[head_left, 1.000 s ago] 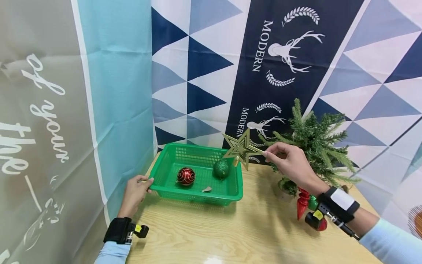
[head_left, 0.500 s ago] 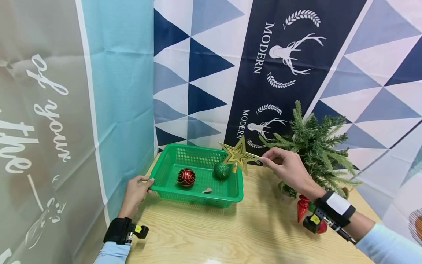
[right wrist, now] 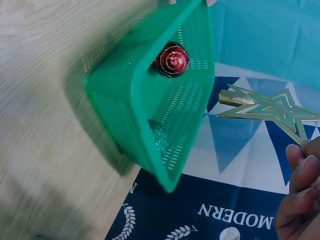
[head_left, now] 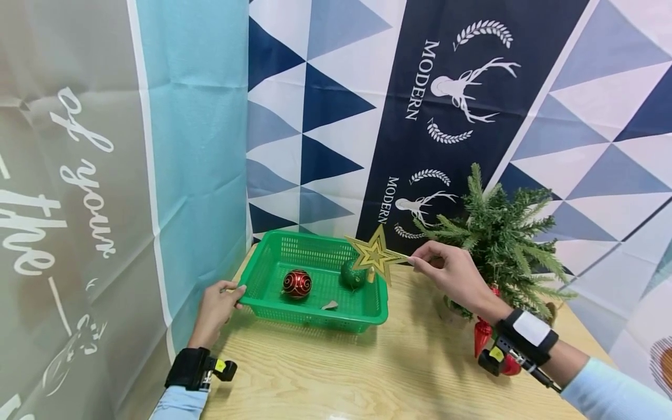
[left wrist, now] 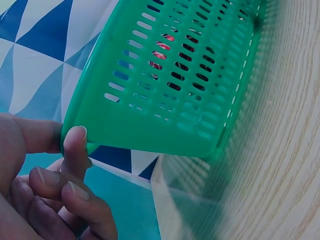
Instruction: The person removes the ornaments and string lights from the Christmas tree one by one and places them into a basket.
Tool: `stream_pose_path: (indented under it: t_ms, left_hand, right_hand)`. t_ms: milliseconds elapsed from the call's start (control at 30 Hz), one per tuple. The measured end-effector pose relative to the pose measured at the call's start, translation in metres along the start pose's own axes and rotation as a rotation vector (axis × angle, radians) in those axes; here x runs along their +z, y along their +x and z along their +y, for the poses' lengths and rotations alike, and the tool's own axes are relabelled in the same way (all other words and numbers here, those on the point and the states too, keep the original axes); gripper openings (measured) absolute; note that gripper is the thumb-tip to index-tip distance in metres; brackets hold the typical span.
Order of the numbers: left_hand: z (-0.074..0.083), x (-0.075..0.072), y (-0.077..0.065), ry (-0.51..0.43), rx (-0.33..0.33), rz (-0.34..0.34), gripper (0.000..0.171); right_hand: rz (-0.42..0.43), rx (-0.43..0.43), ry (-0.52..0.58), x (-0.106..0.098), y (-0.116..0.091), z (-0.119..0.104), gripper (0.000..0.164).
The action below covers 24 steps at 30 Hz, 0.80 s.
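Currently I have the star at the fingertips of the right hand: thumb and fingers are pinched together on one of its points, and the rest juts away from them toward the basket. From the head camera it sits over the basket's right end, hiding part of the green ball; the right wrist camera shows me a gap between star and rim, with the star's gold stub on the basket side. The left hand is clamped on the basket's near left corner, pinching the rim. Inside, the red ball lies left of the green one, and a small pale scrap, too small for me to identify, lies nearer the front wall. Below is a table of light, grained wood; a cloth printed with triangles hangs behind, and a teal and grey drape covers the left side. For edges, I note the basket's left end near the drape and its back rim near the cloth. Rightward, a strip of wood separates it from the pot under the tree, whose branches spread just behind the right hand. Near the pot, a red ornament shows beside the wrist camera. Wood runs from the basket's front wall to the bottom of the head view.
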<state>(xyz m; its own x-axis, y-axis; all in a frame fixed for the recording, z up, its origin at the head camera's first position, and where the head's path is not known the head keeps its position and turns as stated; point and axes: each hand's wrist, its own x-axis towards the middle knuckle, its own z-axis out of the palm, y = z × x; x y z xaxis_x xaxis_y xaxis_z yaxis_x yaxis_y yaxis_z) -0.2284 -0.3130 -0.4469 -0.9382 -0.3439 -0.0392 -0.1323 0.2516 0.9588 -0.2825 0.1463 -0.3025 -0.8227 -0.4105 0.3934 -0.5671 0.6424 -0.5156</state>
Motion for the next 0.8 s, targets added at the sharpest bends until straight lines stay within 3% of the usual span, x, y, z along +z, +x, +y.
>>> stream_pose_path:
  t_ms: [567,800]
  left_hand:
    - [-0.006,-0.001,0.001,-0.016,0.006,0.002,0.039]
    - [-0.004,-0.001,0.003,-0.025,-0.003,0.009,0.041]
  right_hand:
    - [-0.044,-0.074,0.006,0.022,0.004,-0.003,0.007]
    - [-0.079,-0.062,0.016,0.032,0.004,-0.005,0.007]
